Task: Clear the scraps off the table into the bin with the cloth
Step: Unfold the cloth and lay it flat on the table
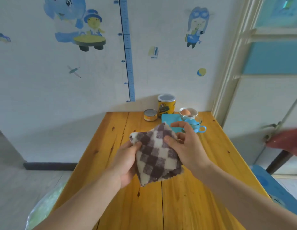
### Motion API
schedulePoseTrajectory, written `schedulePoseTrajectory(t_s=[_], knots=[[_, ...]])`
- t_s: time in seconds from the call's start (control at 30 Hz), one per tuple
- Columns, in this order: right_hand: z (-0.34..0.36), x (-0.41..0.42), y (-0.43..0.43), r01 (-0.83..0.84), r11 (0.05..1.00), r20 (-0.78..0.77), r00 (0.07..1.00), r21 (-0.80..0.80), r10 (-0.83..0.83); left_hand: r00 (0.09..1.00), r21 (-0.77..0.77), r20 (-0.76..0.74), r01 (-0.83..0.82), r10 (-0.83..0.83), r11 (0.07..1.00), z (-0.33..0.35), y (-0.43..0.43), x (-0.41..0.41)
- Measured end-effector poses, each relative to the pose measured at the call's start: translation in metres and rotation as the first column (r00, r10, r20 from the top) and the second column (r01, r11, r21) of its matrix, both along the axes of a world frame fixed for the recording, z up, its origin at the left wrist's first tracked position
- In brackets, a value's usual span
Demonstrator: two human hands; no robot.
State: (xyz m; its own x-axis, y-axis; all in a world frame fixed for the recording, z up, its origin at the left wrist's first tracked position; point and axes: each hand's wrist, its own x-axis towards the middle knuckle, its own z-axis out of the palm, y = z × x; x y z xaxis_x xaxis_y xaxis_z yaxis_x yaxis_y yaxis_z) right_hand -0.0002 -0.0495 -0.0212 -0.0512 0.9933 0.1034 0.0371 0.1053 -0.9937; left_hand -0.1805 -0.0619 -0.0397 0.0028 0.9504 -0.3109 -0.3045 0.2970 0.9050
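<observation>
Pale wallpaper dotted with blue cartoon stickers backs a yellow-orange wooden surface (177, 205). Above its middle hangs the brown-and-cream checked fleecy cloth (158, 156), held clear of the wood and bunched into a rough diamond. Its long axis runs from a far tip to a near tip pointing back at the person. The left hand (126, 163) has a pinching grip on the cloth's left corner. The right hand (185, 146) grasps the right side, thumb pressed on the front face and fingers curled behind, so the cloth lies between the two grips. No scraps show plainly on the bare wood, and the dark marks look like knots. Below the surface's left edge sits a blurred pale green translucent shape (45, 208), probably the bin's liner. If so, the left hand is nearer it and a sweep would run leftward. Along the far edge, well apart from the cloth, stand a tall yellow can (166, 105), a short tin (150, 115), a blue square plate (171, 122) and a blue-handled glass cup (195, 126).
</observation>
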Motion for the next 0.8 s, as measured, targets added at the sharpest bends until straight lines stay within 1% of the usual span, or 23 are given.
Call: schedulePoseTrajectory(t_s=[0.07,0.13,0.2,0.3,0.4,0.5,0.57,0.6,0.7,0.77,0.8], knots=[[-0.001,0.006,0.003,0.046,0.999,0.023,0.999,-0.022,-0.046,0.999,0.022,-0.021,-0.025,0.026,0.999,0.000,0.003,-0.008],[-0.005,0.008,0.006,0.055,0.998,0.047,0.997,-0.025,-0.054,0.996,0.063,-0.076,-0.030,0.035,0.998,-0.002,0.006,-0.012],[-0.011,0.008,0.008,0.049,0.999,0.106,0.993,0.023,-0.051,0.990,0.104,-0.130,-0.039,0.052,0.994,-0.007,0.010,-0.014],[-0.020,0.009,0.011,0.043,0.991,0.252,0.965,0.128,-0.074,0.984,0.145,-0.165,-0.042,0.066,0.989,-0.013,0.014,-0.016],[-0.028,0.012,0.013,0.043,0.988,0.338,0.937,0.147,-0.091,0.971,0.194,-0.237,0.027,0.020,0.981,-0.016,0.016,-0.018],[-0.040,0.018,0.013,0.070,0.993,0.348,0.932,0.093,-0.098,0.942,0.217,-0.333,0.126,-0.048,0.968,-0.024,0.017,-0.020],[-0.049,0.021,0.012,0.069,0.997,0.365,0.928,0.037,-0.078,0.888,0.232,-0.456,0.185,-0.061,0.955,-0.031,0.017,-0.021],[-0.054,0.023,0.012,0.061,0.998,0.382,0.922,0.005,-0.059,0.845,0.246,-0.533,0.211,-0.049,0.946,-0.034,0.017,-0.020],[-0.064,0.024,0.008,0.017,0.998,0.406,0.914,-0.068,0.013,0.733,0.334,-0.676,0.209,0.079,0.919,-0.043,0.017,-0.018],[-0.068,0.027,0.005,0.014,0.999,0.480,0.877,-0.032,0.003,0.629,0.398,-0.753,0.204,0.191,0.895,-0.049,0.017,-0.019],[-0.068,0.027,0.002,0.017,1.000,0.545,0.838,0.014,-0.022,0.587,0.418,-0.777,0.211,0.227,0.884,-0.054,0.018,-0.020]])
